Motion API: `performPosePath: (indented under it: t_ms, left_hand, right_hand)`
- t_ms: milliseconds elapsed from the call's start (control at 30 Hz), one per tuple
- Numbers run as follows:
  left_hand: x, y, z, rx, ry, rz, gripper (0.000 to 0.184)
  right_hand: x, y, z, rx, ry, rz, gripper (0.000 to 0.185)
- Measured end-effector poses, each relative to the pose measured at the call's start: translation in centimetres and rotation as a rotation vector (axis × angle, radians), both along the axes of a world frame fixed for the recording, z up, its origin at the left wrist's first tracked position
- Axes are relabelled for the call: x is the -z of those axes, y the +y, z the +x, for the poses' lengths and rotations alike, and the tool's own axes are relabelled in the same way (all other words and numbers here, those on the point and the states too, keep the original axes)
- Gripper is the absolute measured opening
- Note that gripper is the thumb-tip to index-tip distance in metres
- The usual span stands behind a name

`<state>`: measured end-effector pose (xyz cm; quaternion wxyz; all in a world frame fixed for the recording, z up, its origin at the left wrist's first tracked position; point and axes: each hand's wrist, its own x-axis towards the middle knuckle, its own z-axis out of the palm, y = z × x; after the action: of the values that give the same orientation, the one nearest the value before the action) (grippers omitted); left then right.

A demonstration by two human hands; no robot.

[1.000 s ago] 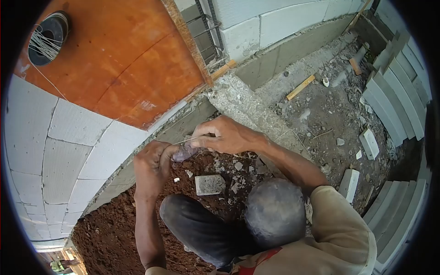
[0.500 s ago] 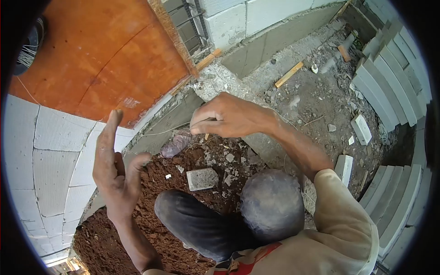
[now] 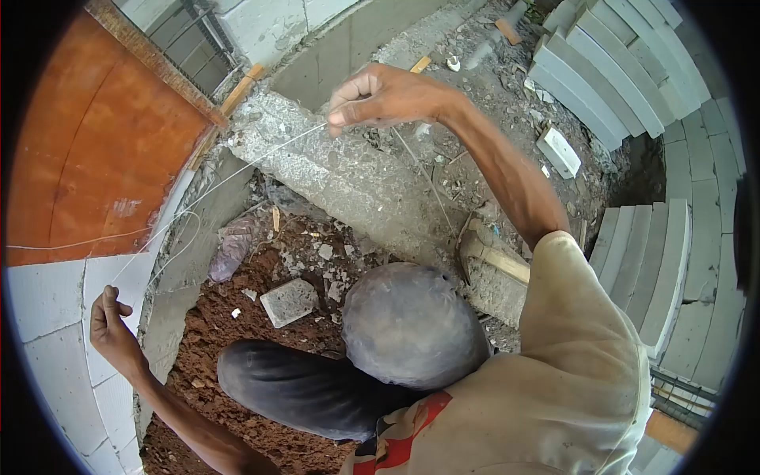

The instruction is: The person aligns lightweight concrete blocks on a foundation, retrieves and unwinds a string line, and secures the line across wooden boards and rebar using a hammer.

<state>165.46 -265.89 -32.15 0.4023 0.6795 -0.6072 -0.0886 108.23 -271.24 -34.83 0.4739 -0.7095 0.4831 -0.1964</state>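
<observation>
A thin white string [image 3: 245, 165] runs taut on a slant between my two hands. My right hand [image 3: 366, 101], raised over the concrete ledge, pinches it between thumb and fingers, and a loose end trails down behind toward the ground. Low at the left, in front of the white block wall [image 3: 49, 305], my left hand [image 3: 115, 328] is closed on the string's other part. A slack loop of the string hangs near the wall's edge, and another stretch crosses the orange panel [image 3: 95, 142].
Reddish soil [image 3: 202, 380] with a loose block piece [image 3: 290, 302] and a crumpled plastic bag [image 3: 232, 247] lies before my knees. Grey blocks [image 3: 582, 87] are stacked at the upper right, more slabs [image 3: 645, 269] at the right. A wooden-handled tool [image 3: 499, 260] rests beside my knee.
My left hand has gone from spread fingers to closed and moved down and left. My right hand has risen. The string is now stretched between them, and the view has turned to the right.
</observation>
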Motion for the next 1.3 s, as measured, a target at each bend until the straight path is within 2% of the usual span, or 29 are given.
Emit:
performPosePath:
  t_ms: [33,100,167,200,267,300,333,367,433,467,500,567,600,667,700,733,767,833,900,967,1000,1033,1100,1133,1200,1233,1300]
  left_hand:
    - [-0.1,0.6,1.7,-0.084,-0.120,-0.016,0.037]
    - [-1.8,1.8,4.0,-0.358,-0.380,0.202,0.036]
    - [-0.1,1.9,10.3,-0.335,-0.563,0.239,0.029]
    - [-0.6,1.8,8.5,-0.328,-0.565,0.238,0.029]
    - [-3.1,2.7,-0.1,-0.116,-0.616,0.008,0.040]
    - [-4.0,3.1,-5.4,0.084,-0.518,-0.034,0.048]
    - [-4.6,3.5,-10.5,0.162,-0.333,0.029,0.048]
    - [-3.7,3.6,-14.2,0.328,-0.220,-0.028,0.053]
    - [-4.8,4.8,-21.6,0.474,-0.025,0.309,0.065]
    - [-3.1,4.5,-23.3,0.597,0.144,0.328,0.066]
    - [-1.3,3.5,-24.1,0.603,0.152,0.332,0.066]
    - [1.8,1.5,-25.2,0.923,0.459,0.652,0.054]
    - [2.8,0.8,-25.7,0.944,0.470,0.665,0.054]
    - [4.3,0.1,-26.8,0.982,0.601,0.808,0.031]
    - [4.3,0.2,-27.3,1.003,0.612,0.819,0.031]
    - [4.0,0.2,-27.6,0.962,0.523,0.872,0.024]
    - [3.9,0.3,-27.8,0.918,0.432,0.917,0.023]
    - [4.6,0.4,-28.3,0.883,0.484,0.887,0.023]
    - [5.5,-0.3,-27.5,0.852,0.418,0.819,0.022]
    - [5.3,-1.0,-26.6,0.777,0.380,0.741,0.022]
    - [5.2,-1.5,-26.2,0.708,0.327,0.662,0.022]
    - [5.6,-2.0,-25.6,0.692,0.331,0.656,0.022]
    - [6.7,-2.9,-24.5,0.704,0.277,0.477,0.023]
    - [6.9,-3.1,-24.3,0.693,0.273,0.473,0.023]
    - [7.3,-3.5,-24.0,0.774,0.155,0.423,0.024]
    - [7.6,-3.6,-24.0,0.764,0.152,0.414,0.024]
    - [7.8,-3.9,-23.8,0.793,0.138,0.368,0.024]
  right_hand:
    - [0.2,0.9,-1.5,0.017,-0.045,0.086,0.030]
    - [1.2,1.8,-2.6,0.037,-0.088,0.177,0.027]
    - [2.8,3.3,-1.2,-0.043,-0.190,0.223,0.030]
    - [3.6,3.4,0.2,-0.052,-0.165,0.230,0.030]
    - [4.1,3.6,3.8,-0.103,-0.167,0.226,0.029]
    - [3.8,3.6,5.7,-0.153,-0.157,0.235,0.028]
    - [3.2,3.7,7.5,-0.208,-0.147,0.246,0.027]
    - [2.8,3.8,9.0,-0.216,-0.149,0.257,0.027]
    - [2.2,4.4,11.0,-0.280,-0.152,0.173,0.028]
    - [2.0,4.7,11.3,-0.250,-0.191,0.137,0.025]
    - [2.2,4.8,11.1,-0.244,-0.185,0.143,0.025]
    - [2.8,5.4,9.9,-0.235,-0.109,-0.213,0.022]
    - [2.3,6.1,9.0,-0.197,-0.148,-0.123,0.019]
    - [2.4,7.7,7.4,-0.074,-0.155,-0.121,0.018]
    - [2.4,8.5,6.7,0.029,-0.175,-0.134,0.018]
    - [1.9,9.5,5.8,0.081,-0.197,-0.023,0.021]
    - [2.1,10.3,4.9,0.097,-0.185,-0.019,0.021]
    - [3.6,12.3,2.8,0.186,-0.189,-0.074,0.029]
    - [4.4,15.6,-0.6,0.338,0.019,-0.140,0.037]
    - [4.0,19.8,-4.5,0.363,0.324,-0.047,0.046]
    - [4.0,22.3,-5.9,0.368,0.390,-0.040,0.051]
    - [4.3,24.9,-6.9,0.372,0.454,-0.035,0.057]
    - [4.8,29.1,-8.2,0.324,0.636,0.056,0.065]
    - [5.9,31.1,-8.9,0.314,0.630,0.050,0.065]
    - [8.0,34.2,-9.7,0.230,0.711,-0.234,0.064]
    - [7.6,34.3,-9.5,0.224,0.707,-0.246,0.064]
    - [6.6,33.7,-9.1,0.276,0.684,0.000,0.056]
